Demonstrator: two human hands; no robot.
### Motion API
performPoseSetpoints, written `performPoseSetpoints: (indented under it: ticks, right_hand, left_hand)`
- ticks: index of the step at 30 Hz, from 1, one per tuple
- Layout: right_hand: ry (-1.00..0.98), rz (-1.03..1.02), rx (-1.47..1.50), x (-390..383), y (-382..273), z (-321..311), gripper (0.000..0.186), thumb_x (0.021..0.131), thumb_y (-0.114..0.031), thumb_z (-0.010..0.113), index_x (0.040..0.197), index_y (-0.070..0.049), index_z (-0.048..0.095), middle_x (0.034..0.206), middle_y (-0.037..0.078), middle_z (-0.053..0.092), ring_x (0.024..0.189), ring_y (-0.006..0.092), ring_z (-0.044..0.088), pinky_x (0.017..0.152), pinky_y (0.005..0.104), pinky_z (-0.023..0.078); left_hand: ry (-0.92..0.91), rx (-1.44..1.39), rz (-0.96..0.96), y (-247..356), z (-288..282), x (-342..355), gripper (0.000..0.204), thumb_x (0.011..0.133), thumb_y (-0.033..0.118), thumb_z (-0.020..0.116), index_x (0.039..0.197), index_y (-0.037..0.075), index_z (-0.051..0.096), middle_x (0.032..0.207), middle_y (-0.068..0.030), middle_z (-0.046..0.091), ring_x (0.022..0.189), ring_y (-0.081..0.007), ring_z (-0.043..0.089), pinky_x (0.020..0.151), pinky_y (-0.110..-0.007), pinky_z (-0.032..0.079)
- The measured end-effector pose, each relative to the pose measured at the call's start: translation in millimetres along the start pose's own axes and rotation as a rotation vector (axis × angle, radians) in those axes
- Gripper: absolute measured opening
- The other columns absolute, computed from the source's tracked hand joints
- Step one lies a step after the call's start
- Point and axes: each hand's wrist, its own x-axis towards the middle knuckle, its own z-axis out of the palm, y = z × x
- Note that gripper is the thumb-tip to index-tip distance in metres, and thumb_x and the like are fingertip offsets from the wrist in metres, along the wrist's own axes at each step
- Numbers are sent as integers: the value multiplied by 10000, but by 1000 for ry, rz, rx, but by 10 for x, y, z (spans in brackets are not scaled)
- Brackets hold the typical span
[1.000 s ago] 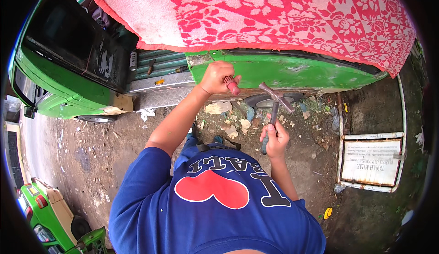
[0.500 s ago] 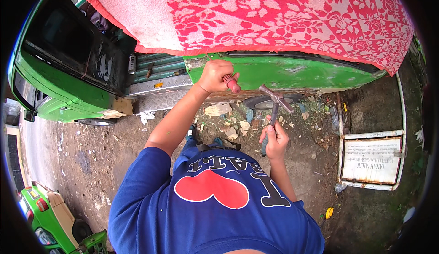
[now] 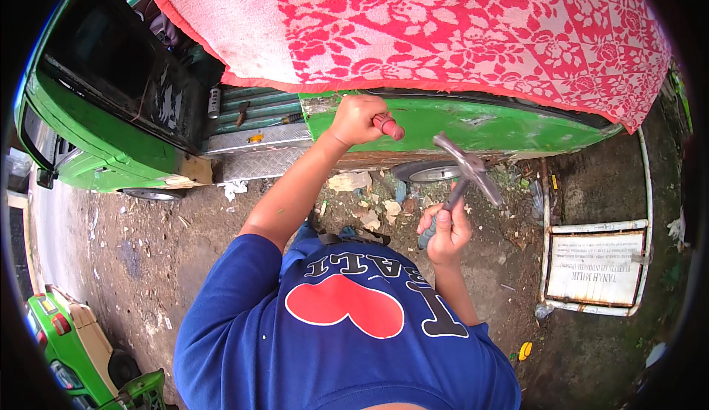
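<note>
My left hand (image 3: 357, 120) is closed round a screwdriver with a red handle (image 3: 388, 126). Its handle end points toward me, and most of the shaft is hidden by my fingers. That fist is up against the green body panel (image 3: 436, 123) of a vehicle, just below a red and pink floral cloth (image 3: 413, 26) draped over the top. Lower and to the right, my right hand (image 3: 447, 234) grips a hammer (image 3: 473, 170) by its dark handle. The hammer's metal head is raised in the air, apart from the screwdriver and the panel.
Left of the panel is an open doorway with a ribbed green floor (image 3: 251, 104), a spray can (image 3: 214, 103) and loose tools. Broken flakes (image 3: 348, 182) litter the ground by the wheel (image 3: 432, 171). A white metal sign frame (image 3: 595, 266) lies at right. Another green vehicle (image 3: 70, 343) stands at lower left.
The hammer in my right hand has swung up and to the right, its head now larger in view. My left hand with the screwdriver has shifted slightly right.
</note>
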Motion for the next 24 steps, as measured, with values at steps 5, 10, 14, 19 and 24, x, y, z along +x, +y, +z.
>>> performPoseSetpoints:
  ticks: [5, 10, 14, 19, 24]
  right_hand:
    - [-20, 157, -32, 113, -46, 0, 444, 999, -121, 490, 1416, 18, 425, 654, 18, 528, 532, 88, 498, 487, 244, 454]
    - [-98, 175, -128, 197, 69, -44, 477, 1007, -182, 501, 1439, -12, 394, 690, 24, 525, 554, 100, 504, 475, 259, 466]
    - [-101, 203, -78, 210, 39, -81, 507, 1022, -212, 469, 1471, -18, 334, 697, 37, 525, 574, 107, 509, 476, 270, 473]
    - [73, 172, 94, 265, -10, -37, 479, 1019, -229, 481, 1393, 61, 411, 662, 41, 516, 533, 99, 505, 484, 241, 464]
    - [-4, 237, 1, 242, 73, -112, 468, 1013, -189, 481, 1402, 60, 404, 661, 46, 538, 538, 98, 520, 487, 239, 458]
  left_hand:
    - [16, 26, -57, -10, 40, 37, 247, 633, 132, 745, 597, 63, 511, 598, -107, 549, 567, -317, 570, 513, -397, 442]
    - [-51, 105, -112, -59, 72, -5, 201, 631, 137, 738, 619, 66, 551, 619, -107, 575, 591, -317, 589, 530, -394, 462]
    - [-63, 119, -188, -132, 43, -130, 117, 646, 190, 712, 659, 114, 624, 658, -75, 619, 629, -303, 621, 547, -417, 483]
    - [-106, 69, -100, -52, -9, -125, 155, 612, 149, 721, 617, 94, 577, 629, -81, 595, 599, -303, 605, 521, -398, 468]
    - [-76, -2, 24, 45, -82, -48, 236, 621, 98, 719, 577, 81, 488, 577, -85, 520, 528, -302, 544, 481, -395, 419]
